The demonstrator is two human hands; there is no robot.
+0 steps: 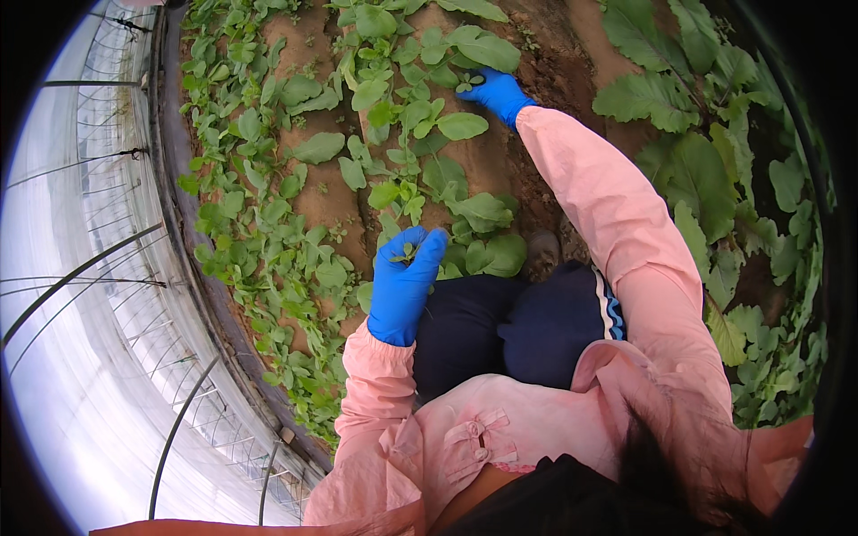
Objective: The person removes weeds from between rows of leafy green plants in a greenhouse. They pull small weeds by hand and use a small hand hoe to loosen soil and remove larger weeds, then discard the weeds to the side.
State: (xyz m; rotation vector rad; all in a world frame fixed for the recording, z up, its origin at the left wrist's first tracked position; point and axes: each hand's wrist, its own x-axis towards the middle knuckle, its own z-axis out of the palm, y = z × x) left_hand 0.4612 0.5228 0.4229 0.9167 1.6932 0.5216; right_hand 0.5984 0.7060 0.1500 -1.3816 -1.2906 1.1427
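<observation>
My left hand (407,285), in a blue glove, is raised in front of my left knee. Its thumb and fingers are closed on a small green sprig (405,253), mostly hidden in the grip. My right hand (501,95), gloved the same way, reaches out low over the soil on the far right side of the plant row. Its fingertips are around a small leafy seedling (469,82), and a broad leaf (493,52) partly covers them. Whether those fingers pinch the stem cannot be made out. Broad-leaved green plants (462,125) grow between the two hands.
Denser rows of young plants (251,194) run at the left, beside the greenhouse's plastic film wall (100,268) and its metal hoops. Large lobed leaves (647,100) stand on the right. A bare soil furrow (546,87) lies between. My dark-trousered knees (469,328) are close to the row.
</observation>
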